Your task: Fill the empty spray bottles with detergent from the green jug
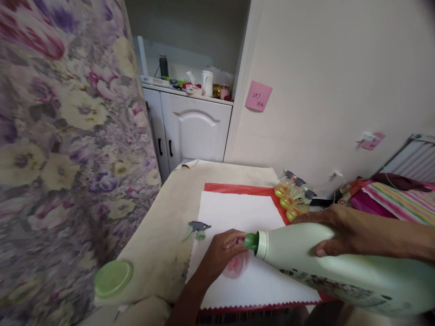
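My right hand (340, 231) grips a large pale green detergent jug (343, 271), tilted on its side with the dark green spout pointing left. The spout meets the neck of a small clear pinkish spray bottle (236, 266), which my left hand (224, 249) pinches at its neck. That bottle stands on a white sheet (272, 285). A grey and green trigger spray head (200, 227) lies on the sheet's left edge. The jug's round green cap (113, 277) rests at the table's front left. Whether liquid is flowing is hard to make out.
Several spray bottles with yellow liquid (292, 197) stand at the table's back right corner. A red cloth (238, 188) shows under the white sheet. A floral curtain (84, 136) hangs on the left, and a white cabinet (199, 127) stands behind the table (159, 231).
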Available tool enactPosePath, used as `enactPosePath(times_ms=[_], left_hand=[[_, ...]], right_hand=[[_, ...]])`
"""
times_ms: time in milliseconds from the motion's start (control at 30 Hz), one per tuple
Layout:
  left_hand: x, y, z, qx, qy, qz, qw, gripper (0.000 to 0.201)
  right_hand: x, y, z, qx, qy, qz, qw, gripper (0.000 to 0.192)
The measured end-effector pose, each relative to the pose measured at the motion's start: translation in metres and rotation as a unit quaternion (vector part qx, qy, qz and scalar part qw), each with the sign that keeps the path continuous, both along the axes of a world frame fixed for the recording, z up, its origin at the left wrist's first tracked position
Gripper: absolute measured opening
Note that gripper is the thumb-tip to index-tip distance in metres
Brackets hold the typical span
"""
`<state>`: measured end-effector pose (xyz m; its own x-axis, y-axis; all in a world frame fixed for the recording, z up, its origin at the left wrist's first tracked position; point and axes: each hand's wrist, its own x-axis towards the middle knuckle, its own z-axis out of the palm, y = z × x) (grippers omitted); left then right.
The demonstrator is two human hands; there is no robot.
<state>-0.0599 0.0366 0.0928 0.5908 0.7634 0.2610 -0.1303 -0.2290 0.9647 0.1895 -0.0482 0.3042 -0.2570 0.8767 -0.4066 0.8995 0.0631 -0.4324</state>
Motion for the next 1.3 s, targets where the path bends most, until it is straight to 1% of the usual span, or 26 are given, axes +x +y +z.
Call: enactPosePath(times_ms=[233,433,733,933,1167,1300], left_hand=[[0.0,-0.001,0.0,-0.001,0.002,0.002,1.0,0.022],[0.0,-0.001,-0.001,0.002,0.004,-0.003,1.0,0.023],[0.001,0.0,0.0,-0.003,-0.003,-0.003,1.0,0.026],[0.001,-0.002,-0.001,-0.003,-0.004,-0.007,1.0,0.027],[0.001,-0.001,-0.001,-0.013,-0.008,-0.009,1.0,0.028],[0.001,-0.002,-0.001,-0.013,-0.013,-0.008,1.0,0.028]], right_hand=[[0.0,0.001,0.001,-0.004,0.005,0.005,1.0,0.036],[-0.002,0.001,0.005,-0.015,0.001,0.009,1.0,0.031],[-0.001,0.001,0.005,-0.017,0.009,0.014,1.0,0.033],[-0.005,-0.001,0.01,-0.013,-0.004,0.019,1.0,0.029],[-0.006,0.001,0.011,-0.004,-0.021,0.023,1.0,0.03],[-0.007,0.002,0.012,-0.007,-0.023,0.028,0.999,0.038]])
